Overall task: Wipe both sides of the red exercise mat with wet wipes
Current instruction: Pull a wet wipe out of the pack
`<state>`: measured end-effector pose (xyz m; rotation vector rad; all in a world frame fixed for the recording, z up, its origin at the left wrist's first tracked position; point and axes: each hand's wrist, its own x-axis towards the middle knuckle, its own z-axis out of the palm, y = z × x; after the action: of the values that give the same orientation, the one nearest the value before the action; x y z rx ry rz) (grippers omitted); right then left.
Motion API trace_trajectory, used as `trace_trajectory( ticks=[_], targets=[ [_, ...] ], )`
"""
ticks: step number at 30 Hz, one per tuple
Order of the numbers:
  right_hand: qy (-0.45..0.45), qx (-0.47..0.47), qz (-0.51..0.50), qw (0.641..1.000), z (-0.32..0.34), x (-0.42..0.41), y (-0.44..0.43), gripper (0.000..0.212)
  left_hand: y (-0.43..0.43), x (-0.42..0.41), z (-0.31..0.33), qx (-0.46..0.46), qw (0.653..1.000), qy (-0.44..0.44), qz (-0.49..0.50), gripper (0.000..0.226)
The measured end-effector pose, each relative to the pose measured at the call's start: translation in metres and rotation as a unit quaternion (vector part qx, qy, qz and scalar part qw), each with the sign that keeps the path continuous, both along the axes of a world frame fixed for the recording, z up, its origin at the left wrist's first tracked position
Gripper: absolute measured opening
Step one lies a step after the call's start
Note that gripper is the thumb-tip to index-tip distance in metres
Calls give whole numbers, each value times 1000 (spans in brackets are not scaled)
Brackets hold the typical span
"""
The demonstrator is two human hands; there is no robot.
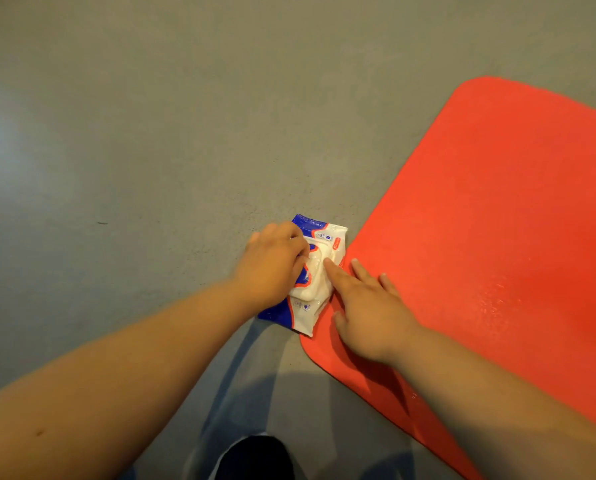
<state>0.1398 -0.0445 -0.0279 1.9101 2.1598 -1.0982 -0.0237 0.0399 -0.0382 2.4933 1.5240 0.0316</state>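
The red exercise mat (497,237) lies flat on the grey floor at the right, its surface glistening in spots. A blue-and-white pack of wet wipes (319,237) lies on the floor against the mat's left edge. My left hand (272,268) rests on top of the pack with its fingers curled at the white lid; whether it pinches a wipe is hidden. My right hand (369,306) lies over the mat's edge with straight fingers, and its index fingertip touches the pack's lid.
Bare grey floor (151,133) spreads to the left and beyond the pack. A dark shoe or knee (255,459) shows at the bottom edge, with my shadow around it.
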Motion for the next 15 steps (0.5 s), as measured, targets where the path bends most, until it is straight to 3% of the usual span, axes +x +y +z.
trace_trajectory(
  ticks=[3, 9, 12, 15],
  targets=[
    [-9, 6, 6, 1000, 0, 0, 3, 79, -18, -19, 5, -69, 993, -97, 25, 9],
    [-6, 5, -5, 1000, -2, -7, 0, 78, -42, -26, 22, -197, 938, -215, 190, 18],
    [-5, 3, -9, 1000, -2, -13, -1, 77, -28, -16, 19, -196, 940, -174, 218, 16],
    [-5, -3, -12, 1000, -2, -17, -3, 78, -14, -8, 16, -140, 983, -17, 119, 11]
  ],
)
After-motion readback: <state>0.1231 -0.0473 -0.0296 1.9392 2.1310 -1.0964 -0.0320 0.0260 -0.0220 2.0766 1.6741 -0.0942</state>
